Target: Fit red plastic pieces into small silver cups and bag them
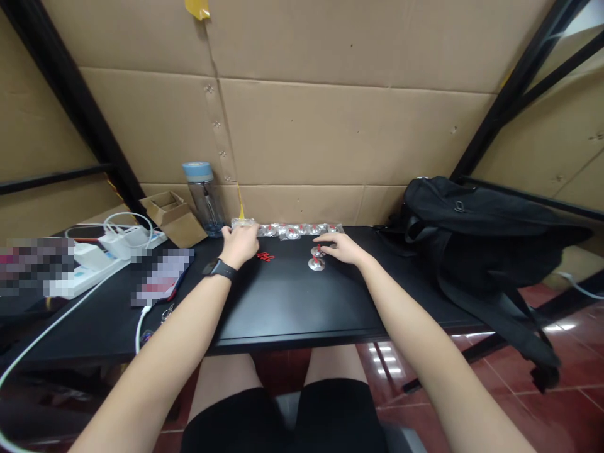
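Touching the upper disc with right hand, left hand near a packet at ten o'clock; cannot tell either grip.

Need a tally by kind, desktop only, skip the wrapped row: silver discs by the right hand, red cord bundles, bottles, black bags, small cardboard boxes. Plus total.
Silver discs: 2
Red cord bundle: 1
Bottle: 1
Black bag: 1
Small cardboard box: 1
Total: 6

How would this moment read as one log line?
left hand: by row of wrapped pieces | right hand: at metal discs | between hands: red strings on black desk
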The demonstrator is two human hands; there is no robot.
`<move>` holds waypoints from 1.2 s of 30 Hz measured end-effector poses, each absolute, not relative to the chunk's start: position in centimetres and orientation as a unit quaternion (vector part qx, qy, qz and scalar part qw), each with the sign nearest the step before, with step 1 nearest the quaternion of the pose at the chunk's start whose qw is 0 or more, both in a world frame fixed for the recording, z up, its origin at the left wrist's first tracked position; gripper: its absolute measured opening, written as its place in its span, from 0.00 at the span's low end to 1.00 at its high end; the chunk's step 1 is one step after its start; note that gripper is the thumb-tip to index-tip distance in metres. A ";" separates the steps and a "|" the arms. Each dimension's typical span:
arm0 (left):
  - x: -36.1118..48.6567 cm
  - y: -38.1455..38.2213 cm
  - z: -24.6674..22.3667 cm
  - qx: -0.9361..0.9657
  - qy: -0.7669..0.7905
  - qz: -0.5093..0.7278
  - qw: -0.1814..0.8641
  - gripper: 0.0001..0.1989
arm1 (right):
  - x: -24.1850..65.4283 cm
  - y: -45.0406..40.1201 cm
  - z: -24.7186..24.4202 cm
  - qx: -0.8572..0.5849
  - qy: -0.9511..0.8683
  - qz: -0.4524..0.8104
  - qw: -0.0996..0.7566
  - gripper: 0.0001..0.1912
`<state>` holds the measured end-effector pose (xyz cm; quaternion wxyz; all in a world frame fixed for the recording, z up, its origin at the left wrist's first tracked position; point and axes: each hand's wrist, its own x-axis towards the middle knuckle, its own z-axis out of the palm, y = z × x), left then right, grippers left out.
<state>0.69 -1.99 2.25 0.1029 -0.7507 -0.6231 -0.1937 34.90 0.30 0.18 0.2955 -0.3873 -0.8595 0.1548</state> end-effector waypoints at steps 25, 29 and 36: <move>11.3 -5.3 -1.2 -0.910 -0.305 -0.234 0.155 0.08 | 34.2 -0.2 0.4 -0.523 -0.838 0.027 0.153 0.06; 10.5 -4.6 -1.6 -0.897 -0.331 -0.248 0.157 0.08 | 34.3 -0.5 0.8 -0.538 -0.832 0.023 0.133 0.05; 10.1 -4.9 -1.2 -0.884 -0.343 -0.248 0.196 0.11 | 33.8 -1.8 1.3 -0.520 -0.845 0.021 0.123 0.07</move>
